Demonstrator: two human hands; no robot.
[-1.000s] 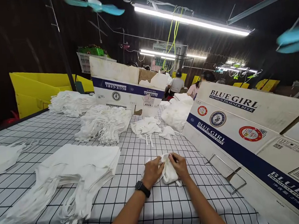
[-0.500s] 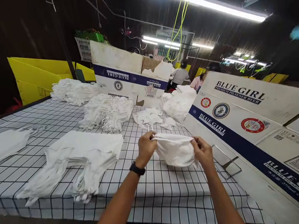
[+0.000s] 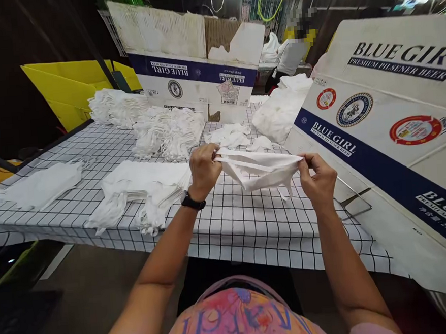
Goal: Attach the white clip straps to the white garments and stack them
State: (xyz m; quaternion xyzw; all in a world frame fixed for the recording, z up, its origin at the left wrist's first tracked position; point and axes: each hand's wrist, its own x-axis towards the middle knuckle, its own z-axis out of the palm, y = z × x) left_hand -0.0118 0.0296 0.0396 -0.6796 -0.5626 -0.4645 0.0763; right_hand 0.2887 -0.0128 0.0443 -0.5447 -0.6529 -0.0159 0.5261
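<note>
A thin white cloth garment with narrow straps (image 3: pixel 259 169) is stretched sideways above the table. My left hand (image 3: pixel 205 169), with a dark watch at its wrist, pinches its left end. At the opposite end, my right hand (image 3: pixel 317 178) grips the edge between thumb and fingers. The cloth sags between both hands, and a short strap end dangles near the right side. Left of my left hand lies a neat stack of similar white garments (image 3: pixel 147 180), straps toward the front edge. Just beyond the held piece, a few loose white garments (image 3: pixel 228 135) rest on the table.
The table wears a white cloth with black grid lines (image 3: pixel 246 231). More white piles (image 3: pixel 169 132) lie at the back left, and a flat stack (image 3: pixel 41 185) at far left. Printed cartons stand behind (image 3: pixel 194 87) and at right (image 3: pixel 380 120). Another person (image 3: pixel 289 55) is in the background.
My view has tilted down, showing my printed shirt. Both hands have drawn farther apart, pulling the garment wider and flatter; its straps now show along the top.
</note>
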